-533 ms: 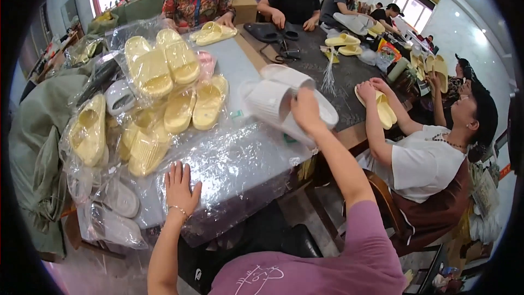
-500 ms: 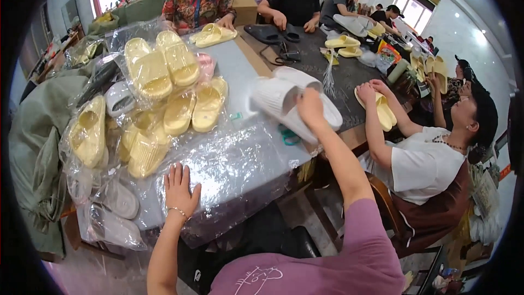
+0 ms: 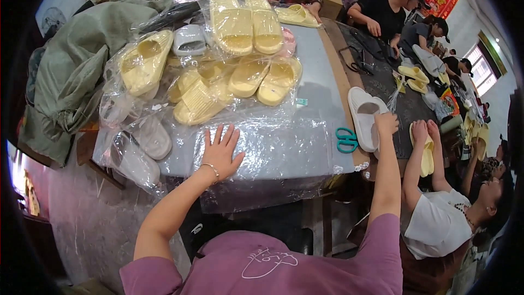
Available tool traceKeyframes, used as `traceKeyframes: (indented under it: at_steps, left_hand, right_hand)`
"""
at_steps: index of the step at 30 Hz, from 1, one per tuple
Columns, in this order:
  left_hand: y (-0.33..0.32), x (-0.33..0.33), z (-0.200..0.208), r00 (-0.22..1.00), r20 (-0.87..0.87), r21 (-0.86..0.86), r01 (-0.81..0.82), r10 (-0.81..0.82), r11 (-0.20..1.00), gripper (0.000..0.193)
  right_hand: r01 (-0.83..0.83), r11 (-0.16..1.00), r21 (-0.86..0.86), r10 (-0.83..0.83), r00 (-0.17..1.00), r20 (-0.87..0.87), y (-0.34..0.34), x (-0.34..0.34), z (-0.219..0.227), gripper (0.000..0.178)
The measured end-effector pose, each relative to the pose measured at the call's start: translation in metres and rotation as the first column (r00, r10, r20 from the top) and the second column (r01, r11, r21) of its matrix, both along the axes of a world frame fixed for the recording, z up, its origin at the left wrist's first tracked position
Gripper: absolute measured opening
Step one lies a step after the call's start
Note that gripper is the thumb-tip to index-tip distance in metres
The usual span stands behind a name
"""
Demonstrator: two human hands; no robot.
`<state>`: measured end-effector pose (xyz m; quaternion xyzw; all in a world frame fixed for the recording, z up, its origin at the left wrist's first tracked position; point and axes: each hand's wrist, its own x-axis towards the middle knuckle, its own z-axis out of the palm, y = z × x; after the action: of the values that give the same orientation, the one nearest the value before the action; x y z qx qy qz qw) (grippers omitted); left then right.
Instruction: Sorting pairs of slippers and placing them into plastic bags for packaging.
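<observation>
Over on the far left a green cloth (image 3: 71, 76) lies heaped and crumpled against the table (image 3: 314, 49), soft and matte, likely just pushed out of the way. Beside it, grey slippers (image 3: 144, 139) sit in thin clear bags at the table's near left corner, and pale yellow slippers (image 3: 240, 22) are piled further back, some bagged, some loose; they look like smooth moulded foam with ridged soles and rounded edges.

A clear plastic sheet (image 3: 278, 147) covers the near part of the table, glossy and wrinkled. The left hand (image 3: 221, 153) lies flat on it, fingers spread wide and gripping nothing, which I judge pins the slippery film in place. Teal scissors (image 3: 345, 140) rest just right of the sheet, near the table's edge, within easy reach.

Further right, the right hand (image 3: 385, 125) is closed over the edge of a white slipper (image 3: 364, 117), holding it up on its side at the right edge of the table, sole outward. A seated person (image 3: 436, 224) in white next to it holds a yellow slipper in both hands.
</observation>
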<state>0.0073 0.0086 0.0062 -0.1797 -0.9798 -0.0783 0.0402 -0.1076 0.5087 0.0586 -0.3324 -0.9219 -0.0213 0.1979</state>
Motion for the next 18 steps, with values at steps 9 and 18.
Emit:
traceKeyframes:
  at_steps: [9, 18]
  left_hand:
    - [-0.002, 0.0, 0.003, 1.0, 0.028, 0.024, 0.0, -0.001, 1.0, 0.066]
    - [0.003, -0.005, 0.016, 0.984, 0.174, 0.019, 0.043, -0.046, 0.999, 0.071]
  right_hand:
    - [-0.44, 0.073, -0.895, 0.632, 0.715, -0.3, -0.278, 0.012, 0.011, 0.067]
    - [-0.84, -0.312, -0.445, -0.098, 0.494, -0.864, -0.337, -0.056, 0.048, 0.038]
